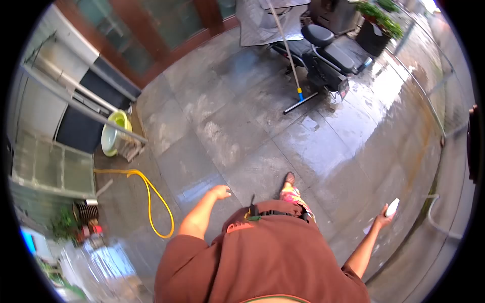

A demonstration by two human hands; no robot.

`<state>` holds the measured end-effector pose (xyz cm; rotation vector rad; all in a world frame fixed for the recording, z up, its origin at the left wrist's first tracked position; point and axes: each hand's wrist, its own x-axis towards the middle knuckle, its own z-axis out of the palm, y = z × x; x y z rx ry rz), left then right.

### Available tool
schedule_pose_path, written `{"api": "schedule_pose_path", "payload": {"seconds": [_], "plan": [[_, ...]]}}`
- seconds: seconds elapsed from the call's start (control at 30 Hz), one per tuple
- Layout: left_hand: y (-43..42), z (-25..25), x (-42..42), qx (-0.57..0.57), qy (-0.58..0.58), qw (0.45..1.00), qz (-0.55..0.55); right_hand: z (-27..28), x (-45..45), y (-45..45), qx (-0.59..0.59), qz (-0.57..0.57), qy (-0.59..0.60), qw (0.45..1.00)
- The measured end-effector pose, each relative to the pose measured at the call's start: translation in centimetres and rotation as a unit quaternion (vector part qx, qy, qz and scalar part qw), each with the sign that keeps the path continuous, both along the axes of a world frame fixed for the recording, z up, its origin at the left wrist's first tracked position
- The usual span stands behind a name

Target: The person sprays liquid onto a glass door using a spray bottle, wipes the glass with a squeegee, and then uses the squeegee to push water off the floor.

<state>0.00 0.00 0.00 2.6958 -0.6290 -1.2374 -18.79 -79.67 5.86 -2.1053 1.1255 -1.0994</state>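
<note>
Out to the right, my right hand (385, 219) is closed around a small white bottle (392, 207); its label, if any, is too small to read. My left hand (220, 192) hangs in front of my body over the grey floor tiles, holding nothing, its fingers loosely apart. One shoe (289, 179) of mine shows on the wet tiles between the two hands.
A floor squeegee (300, 102) leans against a parked scooter (323, 55) ahead. To the left are green and white basins (118, 121) and a looped yellow hose (150, 194). A metal railing (419, 93) runs along the right. The floor (313, 141) is wet.
</note>
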Motion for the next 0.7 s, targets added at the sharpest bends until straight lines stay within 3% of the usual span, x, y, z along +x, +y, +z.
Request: {"api": "schedule_pose_path", "payload": {"seconds": [0.03, 0.07, 0.1, 0.13, 0.17, 0.2, 0.23, 0.3, 0.37, 0.5, 0.57, 0.6, 0.7], "plan": [[0.6, 0.3, -3.0, 0.004, 0.009, 1.0, 0.023, -0.1, 0.9, -0.2, 0.004, 0.023, 0.009, 1.0], [-4.0, 2.0, 0.7, 0.056, 0.03, 0.998, -0.018, -3.2, 2.3, -0.8, 0.107, 0.08, 0.117, 0.984], [-8.7, 3.5, 4.4, 0.104, 0.052, 0.991, -0.063, 2.3, 9.0, -5.5, 0.148, 0.071, 0.318, 0.934], [-9.9, 4.0, 7.5, 0.065, -0.07, 0.995, -0.03, 3.3, 15.7, -8.8, 0.06, 0.014, 0.347, 0.936], [-9.8, 5.9, 9.8, 0.051, -0.187, 0.98, -0.031, 1.1, 19.2, -2.4, 0.036, 0.015, 0.326, 0.944], [-10.7, 7.9, 12.1, 0.043, -0.306, 0.95, -0.038, -0.7, 20.2, 0.4, 0.039, 0.12, 0.215, 0.968], [-12.2, 10.0, 14.4, 0.041, -0.404, 0.913, -0.043, -1.8, 21.4, 1.7, 0.046, 0.198, 0.183, 0.962], [-15.3, 15.9, 20.7, 0.097, -0.432, 0.892, -0.087, 0.3, 29.7, 6.8, 0.07, 0.321, 0.167, 0.93], [-17.1, 18.5, 25.0, 0.13, -0.475, 0.863, -0.108, 1.2, 37.1, 10.1, 0.149, 0.406, 0.145, 0.89], [-18.3, 22.3, 30.1, 0.193, -0.457, 0.861, -0.116, 5.9, 48.6, 17.1, 0.195, 0.47, 0.183, 0.841], [-17.9, 22.7, 31.8, 0.203, -0.434, 0.873, -0.094, 6.6, 53.2, 20.1, 0.181, 0.518, 0.218, 0.807], [-17.0, 22.9, 32.6, 0.203, -0.442, 0.87, -0.085, 5.6, 55.6, 22.1, 0.165, 0.574, 0.118, 0.794], [-14.8, 21.5, 35.3, 0.219, -0.409, 0.884, -0.06, 9.0, 59.4, 30.1, 0.097, 0.616, 0.064, 0.78]]}}
